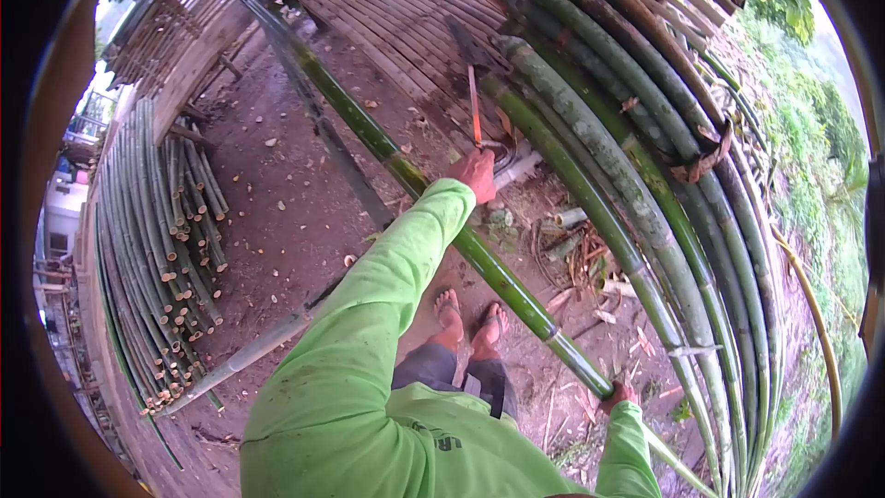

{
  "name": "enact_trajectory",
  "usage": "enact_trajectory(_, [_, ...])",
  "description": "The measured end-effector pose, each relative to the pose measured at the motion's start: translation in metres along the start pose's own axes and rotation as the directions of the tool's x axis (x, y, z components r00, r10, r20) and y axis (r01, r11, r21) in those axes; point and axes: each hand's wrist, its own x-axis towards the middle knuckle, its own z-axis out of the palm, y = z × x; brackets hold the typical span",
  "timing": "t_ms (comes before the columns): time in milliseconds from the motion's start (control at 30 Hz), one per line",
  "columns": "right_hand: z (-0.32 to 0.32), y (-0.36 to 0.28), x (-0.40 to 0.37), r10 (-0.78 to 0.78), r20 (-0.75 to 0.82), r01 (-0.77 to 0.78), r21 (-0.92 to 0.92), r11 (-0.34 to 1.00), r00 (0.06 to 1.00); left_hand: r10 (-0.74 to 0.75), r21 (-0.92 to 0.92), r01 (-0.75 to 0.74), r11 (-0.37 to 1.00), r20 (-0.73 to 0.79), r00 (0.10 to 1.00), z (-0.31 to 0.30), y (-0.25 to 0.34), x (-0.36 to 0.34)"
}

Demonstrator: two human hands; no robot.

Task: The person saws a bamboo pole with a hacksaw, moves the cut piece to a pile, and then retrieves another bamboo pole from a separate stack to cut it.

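My left hand (475,175) is closed in a fist just beyond the long green bamboo pole (502,277). From this fist a thin tool with an orange shaft (476,111) runs away from me to a dark, broad end. My right hand (619,397) wraps round the near end of the green bamboo pole, low on the right. The pole slants across in front of my body and reaches far to the upper left. Part of it passes behind my left forearm.
Thick bamboo poles (599,157) lie in a bundle on the right. Thinner cut poles (147,240) are stacked on the left. Slatted bamboo platforms (378,14) stand at the back. A grey pole (244,364) lies on the dirt, with scraps (590,258) near my feet.
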Motion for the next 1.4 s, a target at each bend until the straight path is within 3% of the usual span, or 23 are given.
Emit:
enact_trajectory(33, [0.005,0.008,0.002,-0.006,-0.017,0.006,0.036,0.999,1.0,0.068,0.029,-0.067,0.997,-0.037,0.997,-0.013,-0.011,-0.009])
enact_trajectory(167, [-0.005,-0.008,0.012,-0.034,0.222,0.044,-0.04,0.998,0.975,0.258,0.313,-0.279,0.908,0.108,0.96,-0.078,-0.049,-0.073])
enact_trajectory(300, [-0.026,-0.067,-0.024,-0.144,0.053,0.141,0.059,0.988,0.988,0.185,0.281,-0.211,0.936,0.116,0.976,-0.12,-0.076,-0.156])
enact_trajectory(367, [-0.011,-0.076,-0.018,-0.214,0.003,0.209,0.189,0.96,0.977,0.131,0.135,-0.134,0.982,0.033,0.991,-0.126,-0.079,-0.198])
enact_trajectory(400, [-0.027,-0.096,-0.03,-0.234,0.026,0.225,0.185,0.957,0.972,0.116,-0.048,-0.119,0.992,-0.06,0.991,-0.11,-0.095,-0.216])
enact_trajectory(467, [-0.02,-0.117,-0.028,-0.254,-0.001,0.253,0.118,0.96,0.967,0.126,-0.149,-0.18,0.972,-0.314,0.941,-0.084,-0.111,-0.26])
enact_trajectory(533, [-0.029,-0.137,-0.035,-0.273,-0.007,0.272,0.094,0.958,0.962,-0.098,-0.383,0.002,0.924,-0.231,0.968,-0.102,-0.084,-0.299])
enact_trajectory(600, [-0.032,-0.156,-0.033,-0.32,0.022,0.313,0.158,0.937,0.947,-0.279,-0.544,0.1,0.833,-0.257,0.925,-0.101,-0.061,-0.317])
enact_trajectory(733, [-0.026,-0.188,-0.009,-0.364,0.033,0.36,0.089,0.929,0.931,-0.545,-0.794,0.201,0.574,-0.188,0.817,-0.084,-0.06,-0.321])
enact_trajectory(833, [-0.031,-0.216,0.008,-0.381,0.009,0.379,0.073,0.923,0.925,-0.461,-0.722,0.108,0.684,-0.312,0.831,-0.108,-0.078,-0.324])
enact_trajectory(967, [-0.068,-0.263,-0.011,-0.397,0.001,0.396,0.075,0.915,0.918,-0.408,-0.688,-0.015,0.726,-0.448,0.795,-0.136,-0.123,-0.315])
enact_trajectory(1033, [-0.056,-0.265,0.013,-0.429,0.026,0.425,0.104,0.899,0.903,-0.496,-0.739,0.107,0.665,-0.331,0.803,-0.141,-0.146,-0.308])
enact_trajectory(1067, [-0.061,-0.277,0.007,-0.347,0.061,0.346,0.027,0.938,0.936,-0.463,-0.676,0.103,0.73,-0.377,0.802,-0.15,-0.149,-0.304])
enact_trajectory(1133, [-0.025,-0.257,0.033,-0.468,-0.074,0.468,-0.017,0.884,0.881,-0.382,-0.569,0.107,0.816,-0.39,0.838,-0.163,-0.161,-0.294])
enact_trajectory(1167, [-0.035,-0.269,0.013,-0.38,-0.039,0.382,0.054,0.923,0.924,-0.354,-0.538,0.122,0.834,-0.352,0.866,-0.158,-0.165,-0.299])
enact_trajectory(1267, [-0.039,-0.293,-0.013,-0.315,-0.03,0.316,0.126,0.94,0.949,-0.371,-0.704,0.154,0.694,-0.166,0.914,-0.16,-0.169,-0.307])
enact_trajectory(1400, [-0.025,-0.307,-0.014,-0.288,0.047,0.28,0.138,0.95,0.956,-0.222,-0.541,0.132,0.831,-0.106,0.969,-0.145,-0.175,-0.331])
